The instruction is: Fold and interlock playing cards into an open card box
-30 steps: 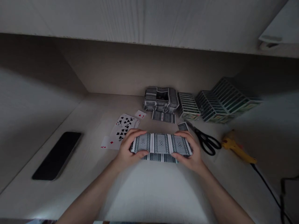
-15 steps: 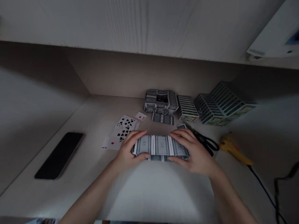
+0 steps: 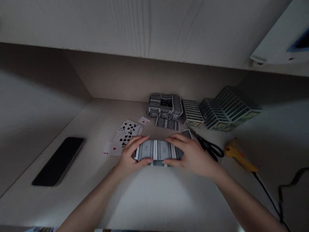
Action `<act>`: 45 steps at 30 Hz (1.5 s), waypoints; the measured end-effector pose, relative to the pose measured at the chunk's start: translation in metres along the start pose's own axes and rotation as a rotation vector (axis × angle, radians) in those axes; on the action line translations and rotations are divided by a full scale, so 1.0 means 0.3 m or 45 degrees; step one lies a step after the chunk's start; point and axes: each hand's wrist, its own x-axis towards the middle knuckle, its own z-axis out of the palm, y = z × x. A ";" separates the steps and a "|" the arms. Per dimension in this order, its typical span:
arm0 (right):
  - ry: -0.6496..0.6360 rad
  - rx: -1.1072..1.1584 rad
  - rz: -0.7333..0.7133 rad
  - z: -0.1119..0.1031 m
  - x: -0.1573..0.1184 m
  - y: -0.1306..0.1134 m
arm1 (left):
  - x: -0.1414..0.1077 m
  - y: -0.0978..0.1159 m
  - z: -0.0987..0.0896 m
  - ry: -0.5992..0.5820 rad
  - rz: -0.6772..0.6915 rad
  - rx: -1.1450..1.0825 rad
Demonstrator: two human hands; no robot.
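A long block made of playing cards [image 3: 159, 150], backs outward, lies crosswise between my hands. My left hand [image 3: 132, 153] grips its left end, fingers over the far top edge and thumb on the near side. Round its right part is my right hand [image 3: 187, 154], held the same way and hiding that end. Behind the block are a flat card strip [image 3: 167, 123] and a larger card structure [image 3: 177, 108] with a square opening on top. Loose face-up cards [image 3: 117, 146] spread beyond my left hand.
A black phone [image 3: 59, 161] lies at the left. Black scissors [image 3: 210, 146] and a yellow glue gun [image 3: 241, 158] with a black cord lie at the right. Slatted card stacks [image 3: 193, 112] stand at the back right. A shelf edge [image 3: 145, 56] overhangs the back.
My right hand has slid left along the card block, covering more of its right part. My left hand keeps its grip. The whole view has shifted slightly.
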 end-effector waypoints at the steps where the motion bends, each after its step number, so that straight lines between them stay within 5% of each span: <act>1: 0.018 0.011 -0.012 0.004 0.000 0.002 | 0.001 0.001 0.001 0.006 0.005 -0.001; 17: 0.045 -0.088 -0.192 0.029 0.000 0.006 | 0.012 0.000 -0.008 -0.035 0.003 -0.145; 29: 0.008 -0.212 -0.210 0.030 0.017 -0.020 | 0.012 0.015 0.011 0.071 0.000 -0.168; 34: -0.016 0.014 -0.136 0.011 0.041 -0.010 | 0.015 0.000 0.008 0.051 -0.186 -0.338; 40: 0.110 0.331 0.291 0.061 0.043 0.070 | 0.028 -0.112 -0.018 -0.042 -0.648 -0.355; 45: -0.141 0.181 0.449 0.127 0.006 0.074 | 0.021 -0.139 0.022 -0.043 -0.803 -0.268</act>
